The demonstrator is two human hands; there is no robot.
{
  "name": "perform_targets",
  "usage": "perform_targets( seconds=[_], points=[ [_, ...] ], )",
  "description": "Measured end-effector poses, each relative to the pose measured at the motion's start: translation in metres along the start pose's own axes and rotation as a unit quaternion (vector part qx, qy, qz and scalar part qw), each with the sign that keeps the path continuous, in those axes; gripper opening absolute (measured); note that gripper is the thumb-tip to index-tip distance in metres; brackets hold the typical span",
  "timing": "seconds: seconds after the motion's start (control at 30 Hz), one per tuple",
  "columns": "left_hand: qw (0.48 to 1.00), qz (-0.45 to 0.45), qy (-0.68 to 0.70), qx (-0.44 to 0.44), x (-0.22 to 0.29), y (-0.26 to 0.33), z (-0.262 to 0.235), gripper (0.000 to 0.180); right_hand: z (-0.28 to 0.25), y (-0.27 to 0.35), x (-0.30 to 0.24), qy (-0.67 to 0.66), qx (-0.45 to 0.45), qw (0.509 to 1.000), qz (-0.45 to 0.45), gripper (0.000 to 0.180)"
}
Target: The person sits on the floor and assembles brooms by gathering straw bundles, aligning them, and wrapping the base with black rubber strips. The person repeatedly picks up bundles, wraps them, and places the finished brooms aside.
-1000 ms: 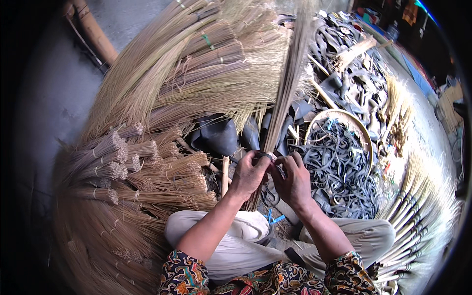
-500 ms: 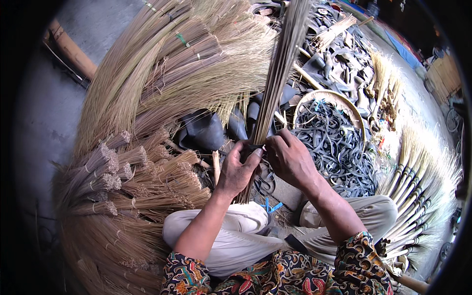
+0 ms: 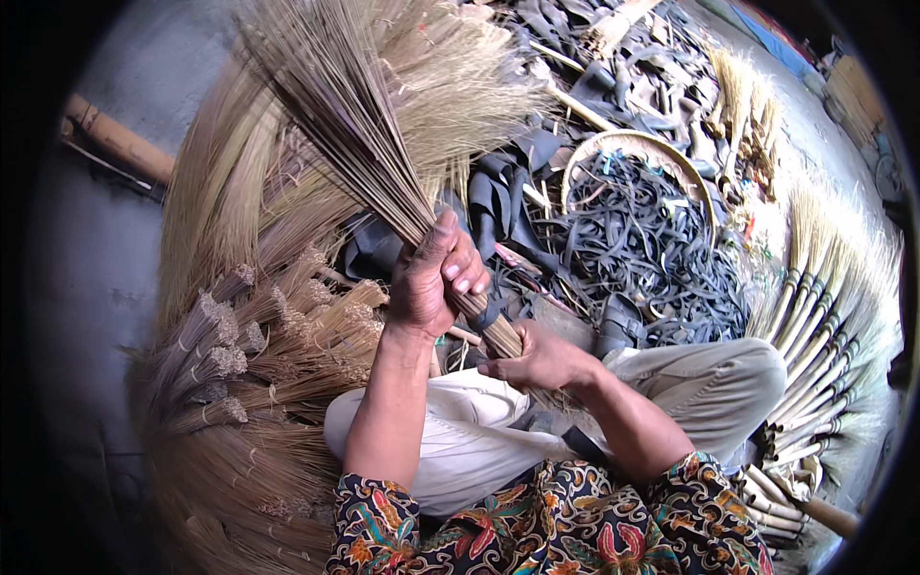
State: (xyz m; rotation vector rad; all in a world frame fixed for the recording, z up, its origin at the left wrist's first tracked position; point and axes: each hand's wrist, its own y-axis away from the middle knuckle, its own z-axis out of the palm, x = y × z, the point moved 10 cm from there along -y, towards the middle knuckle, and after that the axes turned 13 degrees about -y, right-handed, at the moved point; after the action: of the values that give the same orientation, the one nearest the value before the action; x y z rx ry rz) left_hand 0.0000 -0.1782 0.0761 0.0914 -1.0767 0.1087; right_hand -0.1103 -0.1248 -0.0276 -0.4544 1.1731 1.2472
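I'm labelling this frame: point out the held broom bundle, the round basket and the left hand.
broom bundle [image 3: 359, 144], head view, mid bristles.
round basket [image 3: 613, 144], head view, upper rim.
left hand [image 3: 431, 278], head view, back of hand.

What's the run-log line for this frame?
left hand: grips broom-stick bundle mid-length | right hand: holds bundle's butt end | bundle: tilted up-left over lap | nearby: basket of black rubber strips

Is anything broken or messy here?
Nothing looks broken. Black rubber strips spill over the round basket onto the floor. The left hand and right hand grip a tilted broom bundle.
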Motion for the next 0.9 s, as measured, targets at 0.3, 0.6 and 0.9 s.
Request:
perform_targets(
  seconds=[0.3,0.6,0.9],
  points=[
    [0.99,0.002,-0.089,0.11,0.0,-0.031,0.021,0.049,-0.079,0.02,0.027,0.149,0.115,0.982,-0.032,0.047],
    [0.939,0.105,-0.287,0.158,-0.125,-0.025,0.037,0.033,-0.22,0.116,-0.045,0.037,0.453,0.858,-0.239,0.055],
    [0.821,0.072,-0.548,0.139,-0.217,-0.021,0.018,0.043,-0.258,0.113,-0.005,0.055,0.483,0.847,-0.215,0.038]
  ],
)
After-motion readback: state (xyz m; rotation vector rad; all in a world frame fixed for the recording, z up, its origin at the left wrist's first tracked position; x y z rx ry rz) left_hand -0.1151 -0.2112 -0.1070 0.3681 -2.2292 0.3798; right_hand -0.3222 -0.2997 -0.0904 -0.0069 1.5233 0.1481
